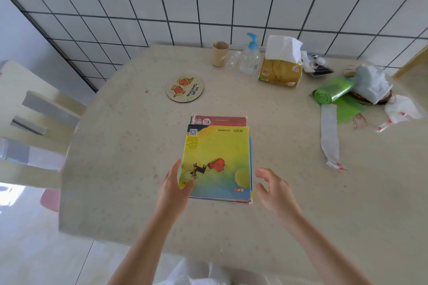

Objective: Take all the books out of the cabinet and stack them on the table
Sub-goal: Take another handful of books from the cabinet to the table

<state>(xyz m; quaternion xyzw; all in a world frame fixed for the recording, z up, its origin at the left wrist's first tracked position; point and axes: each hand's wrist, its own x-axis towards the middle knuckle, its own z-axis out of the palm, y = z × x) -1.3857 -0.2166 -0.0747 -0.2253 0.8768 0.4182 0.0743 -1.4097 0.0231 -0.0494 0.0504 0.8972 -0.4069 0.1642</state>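
A stack of thin picture books [217,162] lies in the middle of the beige table [129,169]. The top book is yellow and green with a red shape on its cover; a red-covered book [220,121] sticks out at the far end beneath it. My left hand [177,183] pinches the top book's near-left corner, thumb on the cover. My right hand [272,186] hovers just right of the stack, fingers spread and loosely bent, holding nothing. No cabinet is in view.
A round cartoon coaster [184,89] lies beyond the stack. Along the tiled wall stand a beige cup [220,53], a pump bottle [250,58] and a tissue pack [281,67]. Green bag roll [333,90] and wrappers at right. A chair [34,120] stands at left.
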